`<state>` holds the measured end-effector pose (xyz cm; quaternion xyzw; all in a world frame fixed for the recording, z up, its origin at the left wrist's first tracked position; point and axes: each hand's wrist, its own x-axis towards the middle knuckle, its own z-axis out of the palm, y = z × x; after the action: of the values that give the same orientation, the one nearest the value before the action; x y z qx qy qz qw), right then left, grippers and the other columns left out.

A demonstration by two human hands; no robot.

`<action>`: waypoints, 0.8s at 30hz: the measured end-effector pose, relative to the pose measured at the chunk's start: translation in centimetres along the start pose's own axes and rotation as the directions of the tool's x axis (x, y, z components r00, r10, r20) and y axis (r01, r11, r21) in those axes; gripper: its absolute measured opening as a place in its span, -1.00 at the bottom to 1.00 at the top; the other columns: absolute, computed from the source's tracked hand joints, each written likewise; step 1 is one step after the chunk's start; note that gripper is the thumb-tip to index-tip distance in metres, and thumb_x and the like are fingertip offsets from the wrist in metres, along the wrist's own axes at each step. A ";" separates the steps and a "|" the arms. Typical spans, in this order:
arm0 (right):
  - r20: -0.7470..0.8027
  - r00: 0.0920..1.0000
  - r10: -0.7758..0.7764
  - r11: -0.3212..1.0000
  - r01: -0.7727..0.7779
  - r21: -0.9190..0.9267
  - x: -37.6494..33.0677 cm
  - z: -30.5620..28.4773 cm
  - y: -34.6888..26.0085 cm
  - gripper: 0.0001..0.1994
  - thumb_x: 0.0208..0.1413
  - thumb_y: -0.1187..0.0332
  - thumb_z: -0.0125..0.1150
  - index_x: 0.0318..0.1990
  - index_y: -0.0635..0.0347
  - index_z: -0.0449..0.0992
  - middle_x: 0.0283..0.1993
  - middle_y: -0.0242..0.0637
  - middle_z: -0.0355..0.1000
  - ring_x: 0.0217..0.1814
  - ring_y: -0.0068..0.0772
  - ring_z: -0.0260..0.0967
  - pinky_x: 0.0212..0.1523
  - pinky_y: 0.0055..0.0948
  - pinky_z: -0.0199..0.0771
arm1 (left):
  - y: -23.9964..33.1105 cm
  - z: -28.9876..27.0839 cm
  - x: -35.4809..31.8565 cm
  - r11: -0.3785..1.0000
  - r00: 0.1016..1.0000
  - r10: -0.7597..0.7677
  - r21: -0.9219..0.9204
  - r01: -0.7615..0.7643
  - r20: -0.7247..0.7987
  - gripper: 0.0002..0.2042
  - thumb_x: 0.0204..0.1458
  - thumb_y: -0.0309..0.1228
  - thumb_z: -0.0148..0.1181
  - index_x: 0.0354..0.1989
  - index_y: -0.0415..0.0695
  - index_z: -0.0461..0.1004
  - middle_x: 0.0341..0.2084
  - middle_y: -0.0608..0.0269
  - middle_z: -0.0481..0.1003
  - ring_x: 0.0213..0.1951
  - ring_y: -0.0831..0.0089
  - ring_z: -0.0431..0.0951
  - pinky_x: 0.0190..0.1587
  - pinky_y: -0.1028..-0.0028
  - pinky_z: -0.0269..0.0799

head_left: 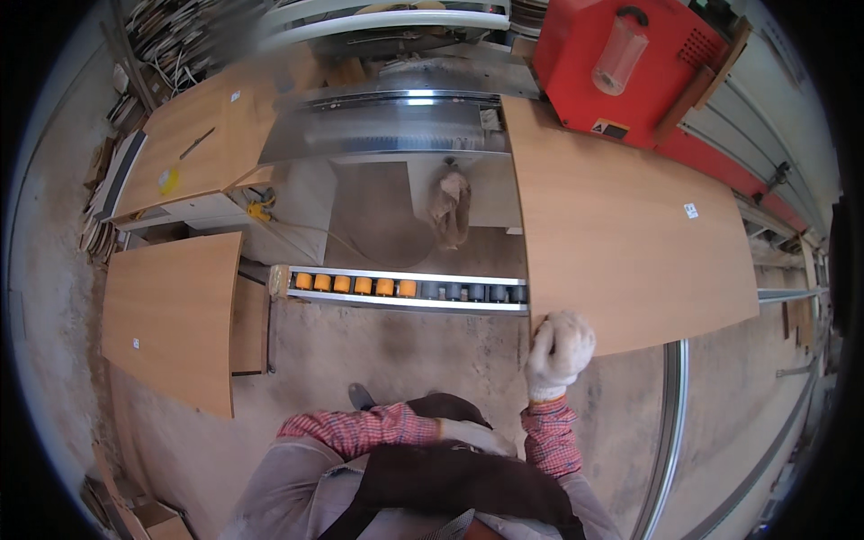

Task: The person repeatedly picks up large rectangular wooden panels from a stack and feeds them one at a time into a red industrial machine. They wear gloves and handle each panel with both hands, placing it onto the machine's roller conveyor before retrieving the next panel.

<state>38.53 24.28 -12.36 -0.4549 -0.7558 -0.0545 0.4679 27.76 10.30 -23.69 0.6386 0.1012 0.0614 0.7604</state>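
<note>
Gloves cover both hands. The right hand [559,351] grips the near corner of a big wooden panel [621,243], its fingers curled tight over the edge. That panel lies flat, stretching from the person's hand out toward a red machine [630,72] at the far side, and its left edge runs beside a roller track [405,290] with orange and dark wheels. The left hand [472,435] is tucked low against the person's body near the dark apron; I cannot tell whether its fingers are spread or closed. A second panel [171,319] sits well apart to the left, and a third [202,144] lies beyond it. A rag [450,209] hangs behind the track over the dusty floor [396,355].
</note>
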 end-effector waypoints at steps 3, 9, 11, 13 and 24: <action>-0.090 0.993 -0.071 0.993 0.061 -0.100 -0.8 -0.5 3.7 -0.89 0.09 0.59 0.26 -0.23 0.24 0.60 -0.21 -0.16 0.55 -0.14 -0.06 0.50 -0.06 -0.13 0.46 | 1.7 1.6 0.4 0.948 0.991 0.024 0.312 -0.064 0.130 -0.60 0.40 -0.20 -0.14 0.13 -0.22 0.49 0.09 -0.07 0.52 0.18 0.09 0.49 0.22 0.28 0.33; -0.204 0.970 0.128 0.985 -0.149 -0.089 -1.7 -3.9 12.9 -0.87 0.31 0.48 0.23 -0.09 0.33 0.65 -0.13 -0.14 0.61 -0.14 -0.20 0.55 -0.09 -0.26 0.57 | 1.0 3.3 0.9 0.987 0.992 0.122 0.108 -0.119 -0.022 -0.66 0.38 -0.29 -0.06 0.14 -0.22 0.51 0.10 -0.08 0.53 0.17 0.09 0.49 0.22 0.26 0.36; -0.138 0.954 0.267 0.950 -0.285 -0.127 -1.0 -5.7 13.8 -0.70 0.40 0.27 0.14 -0.05 0.38 0.63 -0.14 -0.03 0.62 -0.13 -0.15 0.56 -0.04 -0.23 0.54 | 0.0 4.1 -1.0 0.991 0.982 0.131 0.011 -0.130 -0.137 -0.66 0.38 -0.30 -0.06 0.15 -0.20 0.52 0.11 -0.06 0.53 0.19 0.10 0.49 0.24 0.27 0.35; -0.099 0.941 0.324 0.922 -0.338 -0.190 -0.7 -6.5 16.3 -0.69 0.43 0.22 0.11 -0.07 0.34 0.62 -0.19 -0.12 0.61 -0.22 -0.27 0.51 -0.14 -0.29 0.51 | -1.3 5.3 -2.9 0.983 0.956 0.138 -0.081 -0.164 -0.259 -0.67 0.38 -0.31 -0.06 0.16 -0.18 0.52 0.12 -0.04 0.53 0.21 0.12 0.48 0.26 0.29 0.35; -0.047 0.835 0.548 0.815 -0.521 0.255 -1.8 -0.3 2.8 -0.62 0.44 0.24 0.03 0.15 0.42 0.52 0.15 0.04 0.51 0.14 -0.08 0.47 0.26 -0.22 0.42 | 1.5 5.8 -17.7 0.991 0.721 0.027 0.114 0.072 -0.693 -0.64 0.42 -0.28 -0.12 0.17 -0.19 0.52 -0.08 -0.03 0.64 0.05 0.10 0.60 0.15 0.19 0.42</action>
<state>41.03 24.57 -14.52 -0.5872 -0.5692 0.1407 0.5580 11.95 1.05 -19.88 0.6171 0.3896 0.2793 0.6241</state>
